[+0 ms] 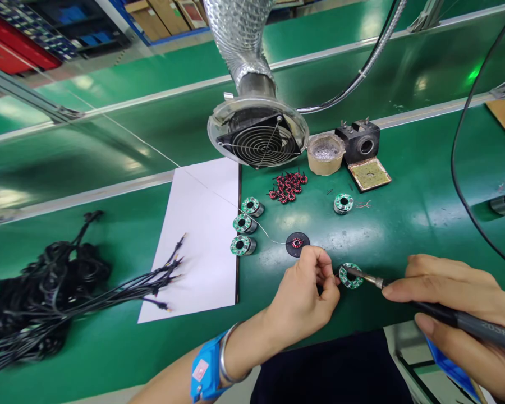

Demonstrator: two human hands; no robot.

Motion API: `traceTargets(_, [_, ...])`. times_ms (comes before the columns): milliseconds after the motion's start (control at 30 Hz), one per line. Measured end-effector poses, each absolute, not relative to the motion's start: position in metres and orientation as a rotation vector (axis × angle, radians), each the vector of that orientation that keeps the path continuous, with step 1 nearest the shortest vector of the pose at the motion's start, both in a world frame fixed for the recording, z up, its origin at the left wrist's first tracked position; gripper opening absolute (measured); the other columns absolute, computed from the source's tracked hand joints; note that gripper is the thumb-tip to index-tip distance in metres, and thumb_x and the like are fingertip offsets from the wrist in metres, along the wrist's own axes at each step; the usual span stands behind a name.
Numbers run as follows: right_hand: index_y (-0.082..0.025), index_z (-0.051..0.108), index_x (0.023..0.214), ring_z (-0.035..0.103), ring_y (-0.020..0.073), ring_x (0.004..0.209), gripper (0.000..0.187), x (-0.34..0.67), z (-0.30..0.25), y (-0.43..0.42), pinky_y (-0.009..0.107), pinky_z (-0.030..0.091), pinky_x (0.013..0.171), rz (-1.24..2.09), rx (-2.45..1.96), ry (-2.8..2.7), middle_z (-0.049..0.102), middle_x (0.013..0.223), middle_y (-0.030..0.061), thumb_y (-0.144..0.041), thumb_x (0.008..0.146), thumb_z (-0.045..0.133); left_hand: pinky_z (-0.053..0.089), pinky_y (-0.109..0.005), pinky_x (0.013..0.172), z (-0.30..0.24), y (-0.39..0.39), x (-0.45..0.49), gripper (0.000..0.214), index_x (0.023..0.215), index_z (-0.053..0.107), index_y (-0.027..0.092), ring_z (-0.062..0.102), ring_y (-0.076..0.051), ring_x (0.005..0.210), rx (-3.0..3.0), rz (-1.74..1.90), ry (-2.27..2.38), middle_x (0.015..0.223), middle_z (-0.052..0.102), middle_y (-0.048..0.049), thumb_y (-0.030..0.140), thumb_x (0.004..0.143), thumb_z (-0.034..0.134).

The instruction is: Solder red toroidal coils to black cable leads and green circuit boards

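My right hand [458, 314] grips a soldering iron [446, 315] by its dark handle. The iron's tip reaches a round green circuit board [352, 276] with a dark hole in its middle. Beside that board, my left hand [305, 289] is closed in a pinch at the board's left edge; whatever lies between its fingertips is hidden. A blue wrist strap [208, 367] circles the left wrist. Just beyond the left hand, a small red ring part [297, 242] rests on a black disc [292, 250], with a thin solder wire [263, 229] running to it from the upper left.
Several red ring parts [288, 187] lie in a pile below a fume extractor [258, 134]. Motor-like cylinders with green boards [243, 245] stand by a white sheet [197, 224]. Black cables [46, 292] heap at left. A soldering iron stand [359, 143] and a round tub [326, 160] stand behind.
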State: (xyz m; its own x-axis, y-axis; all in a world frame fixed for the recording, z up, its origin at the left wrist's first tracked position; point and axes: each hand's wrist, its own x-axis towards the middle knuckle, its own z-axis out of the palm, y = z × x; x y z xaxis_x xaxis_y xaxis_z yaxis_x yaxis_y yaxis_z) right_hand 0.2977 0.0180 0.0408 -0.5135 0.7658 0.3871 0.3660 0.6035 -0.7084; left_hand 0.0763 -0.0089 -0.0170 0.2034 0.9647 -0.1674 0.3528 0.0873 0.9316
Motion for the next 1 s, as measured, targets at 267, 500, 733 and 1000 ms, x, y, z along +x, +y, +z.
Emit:
traceTargets(267, [-0.023,0.067,0.084,0.049,0.0087,0.043,0.033,0.288,0.05,0.022,0.02,0.038,0.038,0.789,-0.926,-2.106,0.05,0.055,-0.0028,-0.001,0.071,0.045,0.054,-0.026,0.062,-0.02,-0.01,0.075,0.023,0.095,0.037,0.024,0.071,-0.015,0.073,1.501,0.75,1.333,0.079,0.057,0.0041,0.012,0.082,0.051])
traceTargets(500, [-0.023,0.066,0.083,0.05,0.0067,0.045,0.034,0.285,0.052,0.02,0.018,0.039,0.041,0.788,-0.925,-2.109,0.053,0.056,-0.0041,-0.001,0.069,0.044,0.054,-0.027,0.061,-0.022,-0.01,0.074,0.023,0.096,0.038,0.025,0.071,-0.016,0.073,1.512,0.759,1.322,0.079,0.057,0.0045,0.012,0.082,0.051])
traceTargets(733, [-0.021,0.07,0.092,0.059,0.0129,0.055,0.031,0.298,0.044,0.019,0.024,0.045,0.044,0.752,-0.932,-2.138,0.06,0.065,0.0018,-0.007,0.076,0.048,0.054,-0.025,0.06,-0.021,-0.01,0.074,0.023,0.095,0.038,0.024,0.071,-0.016,0.074,1.498,0.766,1.3,0.077,0.055,0.0049,0.01,0.082,0.05])
traceTargets(1000, [-0.019,0.06,0.117,0.067,0.0127,0.07,0.03,0.295,0.004,0.023,0.023,0.055,0.063,0.592,-0.836,-2.139,0.07,0.084,0.003,-0.011,0.088,0.057,0.052,-0.025,0.058,-0.02,-0.008,0.074,0.021,0.095,0.038,0.024,0.071,-0.017,0.074,1.454,0.742,1.315,0.077,0.055,0.004,0.013,0.082,0.051])
